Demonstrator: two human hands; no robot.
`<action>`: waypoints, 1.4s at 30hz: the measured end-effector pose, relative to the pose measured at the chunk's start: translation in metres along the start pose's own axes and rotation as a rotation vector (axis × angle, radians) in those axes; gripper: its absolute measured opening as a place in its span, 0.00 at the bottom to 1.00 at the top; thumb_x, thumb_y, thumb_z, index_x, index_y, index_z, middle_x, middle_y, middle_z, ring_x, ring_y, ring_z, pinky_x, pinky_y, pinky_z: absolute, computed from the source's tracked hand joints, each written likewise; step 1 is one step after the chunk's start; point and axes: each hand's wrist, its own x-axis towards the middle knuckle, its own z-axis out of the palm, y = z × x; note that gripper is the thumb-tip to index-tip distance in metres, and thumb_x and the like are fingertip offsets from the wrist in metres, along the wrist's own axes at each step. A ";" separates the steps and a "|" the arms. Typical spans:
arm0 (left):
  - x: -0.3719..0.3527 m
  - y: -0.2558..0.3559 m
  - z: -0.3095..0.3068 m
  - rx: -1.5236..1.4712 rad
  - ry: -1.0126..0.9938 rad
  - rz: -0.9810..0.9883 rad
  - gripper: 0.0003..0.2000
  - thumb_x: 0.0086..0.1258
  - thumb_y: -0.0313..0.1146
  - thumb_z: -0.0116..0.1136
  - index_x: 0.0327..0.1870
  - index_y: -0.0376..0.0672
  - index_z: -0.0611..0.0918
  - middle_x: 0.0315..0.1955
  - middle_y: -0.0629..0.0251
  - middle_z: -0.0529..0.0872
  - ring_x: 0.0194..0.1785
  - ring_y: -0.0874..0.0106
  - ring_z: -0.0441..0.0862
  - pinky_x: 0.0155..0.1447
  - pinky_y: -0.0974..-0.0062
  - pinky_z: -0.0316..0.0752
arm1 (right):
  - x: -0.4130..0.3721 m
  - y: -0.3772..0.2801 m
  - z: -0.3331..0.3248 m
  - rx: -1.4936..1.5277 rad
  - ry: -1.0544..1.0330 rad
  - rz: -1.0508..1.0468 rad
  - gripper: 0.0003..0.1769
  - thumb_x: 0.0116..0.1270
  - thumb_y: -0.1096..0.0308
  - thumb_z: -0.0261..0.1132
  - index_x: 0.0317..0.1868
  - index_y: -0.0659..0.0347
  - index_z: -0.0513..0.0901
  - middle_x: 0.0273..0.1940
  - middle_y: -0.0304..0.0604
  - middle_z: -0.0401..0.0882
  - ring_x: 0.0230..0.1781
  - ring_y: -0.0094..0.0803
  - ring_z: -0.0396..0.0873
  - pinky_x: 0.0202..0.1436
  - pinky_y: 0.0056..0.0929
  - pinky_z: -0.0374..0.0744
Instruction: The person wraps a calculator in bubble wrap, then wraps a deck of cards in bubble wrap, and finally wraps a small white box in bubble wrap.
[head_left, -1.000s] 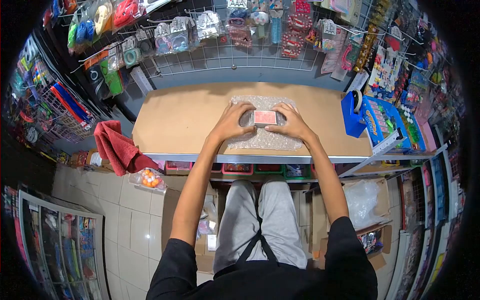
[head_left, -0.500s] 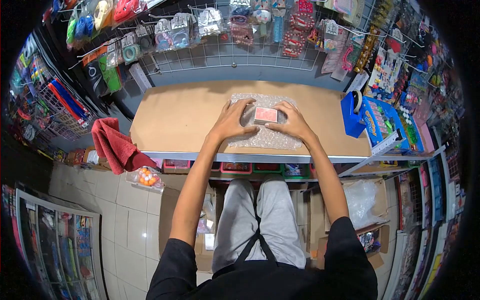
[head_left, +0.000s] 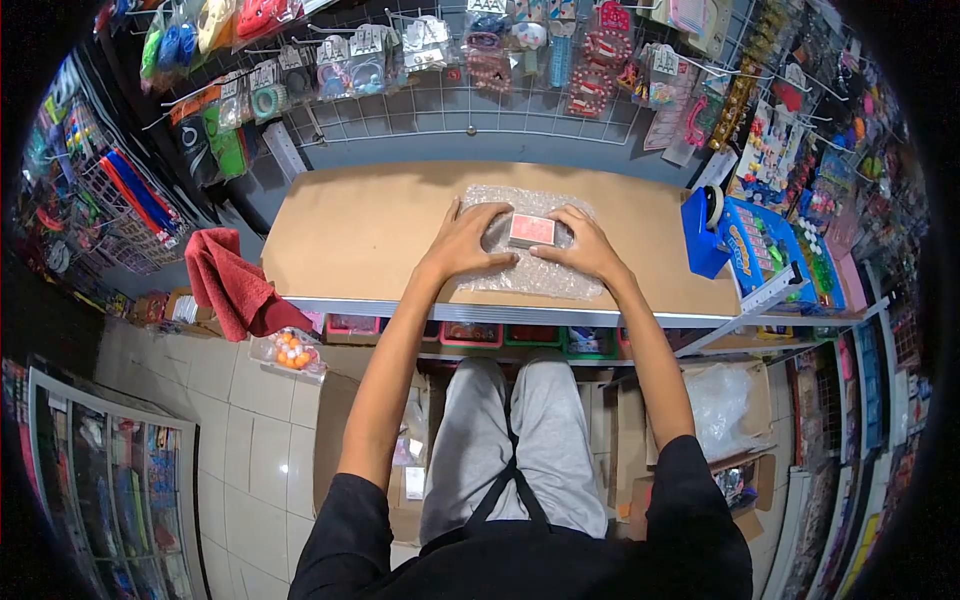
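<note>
A deck of cards (head_left: 532,230) with a pinkish-red top and white border lies flat on a sheet of bubble wrap (head_left: 530,282). The wrap is spread on the brown tabletop (head_left: 350,225). My left hand (head_left: 468,243) is just left of the deck, thumb and fingers spread in a wide curve, with bubble wrap showing between palm and deck. On the other side, my right hand (head_left: 583,243) has its thumb at the deck's front edge and its fingertips at the back right corner, holding it lightly.
A blue tape dispenser (head_left: 708,230) and a blue display box (head_left: 755,250) stand at the table's right end. A red cloth (head_left: 228,285) hangs by the left corner. Packaged goods hang on the wire grid (head_left: 400,100) behind. Cardboard boxes (head_left: 340,440) flank my legs.
The view has shifted very slightly. Both hands and the deck stay in practically the same place.
</note>
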 end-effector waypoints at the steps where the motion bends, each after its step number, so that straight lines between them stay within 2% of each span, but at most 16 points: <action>1: 0.000 -0.001 0.001 -0.004 0.013 0.011 0.42 0.51 0.56 0.71 0.69 0.51 0.74 0.68 0.61 0.76 0.74 0.61 0.69 0.82 0.41 0.39 | -0.001 -0.002 -0.001 0.005 -0.003 0.008 0.43 0.52 0.38 0.76 0.59 0.63 0.82 0.58 0.53 0.78 0.64 0.49 0.74 0.69 0.45 0.71; 8: -0.001 0.001 -0.003 0.027 -0.040 -0.009 0.36 0.59 0.52 0.67 0.70 0.50 0.72 0.68 0.61 0.75 0.74 0.61 0.68 0.82 0.43 0.38 | -0.002 -0.007 -0.004 0.037 -0.009 0.037 0.44 0.50 0.38 0.77 0.59 0.63 0.82 0.59 0.53 0.77 0.65 0.50 0.73 0.69 0.44 0.71; 12: 0.000 -0.001 -0.001 0.021 -0.023 0.000 0.35 0.60 0.51 0.67 0.69 0.50 0.73 0.68 0.61 0.76 0.74 0.61 0.69 0.82 0.42 0.38 | -0.004 -0.005 -0.001 0.009 0.036 0.027 0.40 0.52 0.44 0.79 0.58 0.63 0.81 0.56 0.51 0.79 0.62 0.46 0.76 0.66 0.39 0.73; 21: 0.002 -0.003 0.002 0.002 0.004 -0.012 0.33 0.62 0.53 0.65 0.68 0.49 0.75 0.67 0.60 0.77 0.73 0.59 0.70 0.82 0.44 0.40 | -0.002 -0.005 -0.004 0.055 0.000 0.028 0.42 0.50 0.42 0.79 0.58 0.64 0.81 0.57 0.53 0.79 0.62 0.48 0.75 0.67 0.40 0.72; 24: 0.002 -0.002 0.001 -0.004 0.005 -0.018 0.33 0.62 0.53 0.64 0.68 0.49 0.75 0.66 0.60 0.78 0.73 0.59 0.70 0.82 0.44 0.40 | -0.004 -0.005 -0.005 0.042 0.018 0.019 0.43 0.51 0.38 0.77 0.58 0.63 0.82 0.57 0.52 0.79 0.63 0.49 0.74 0.67 0.43 0.71; 33: 0.003 -0.002 0.001 -0.007 -0.012 -0.029 0.33 0.61 0.54 0.65 0.67 0.49 0.75 0.66 0.61 0.78 0.73 0.60 0.69 0.82 0.42 0.39 | -0.003 -0.002 -0.002 0.032 0.032 0.016 0.42 0.50 0.39 0.77 0.57 0.63 0.82 0.58 0.51 0.78 0.63 0.49 0.74 0.68 0.43 0.71; 36: 0.002 -0.002 0.001 0.070 0.019 0.038 0.35 0.59 0.55 0.66 0.67 0.49 0.75 0.65 0.61 0.78 0.72 0.59 0.69 0.81 0.43 0.44 | -0.001 0.004 0.001 0.040 0.025 -0.006 0.43 0.50 0.39 0.78 0.57 0.64 0.82 0.58 0.51 0.78 0.62 0.49 0.75 0.67 0.43 0.72; 39: 0.001 0.003 -0.002 0.113 0.047 0.005 0.37 0.57 0.59 0.67 0.66 0.46 0.76 0.63 0.60 0.78 0.71 0.58 0.70 0.79 0.45 0.49 | -0.003 -0.002 -0.001 0.052 0.070 0.006 0.39 0.50 0.44 0.80 0.54 0.66 0.83 0.52 0.52 0.80 0.57 0.47 0.78 0.63 0.40 0.75; 42: -0.002 0.006 0.002 0.273 0.120 0.054 0.40 0.56 0.64 0.66 0.63 0.43 0.78 0.62 0.58 0.78 0.69 0.57 0.71 0.77 0.47 0.52 | -0.002 0.003 0.003 0.063 0.194 -0.007 0.38 0.50 0.45 0.80 0.53 0.67 0.83 0.51 0.51 0.81 0.56 0.46 0.79 0.61 0.38 0.76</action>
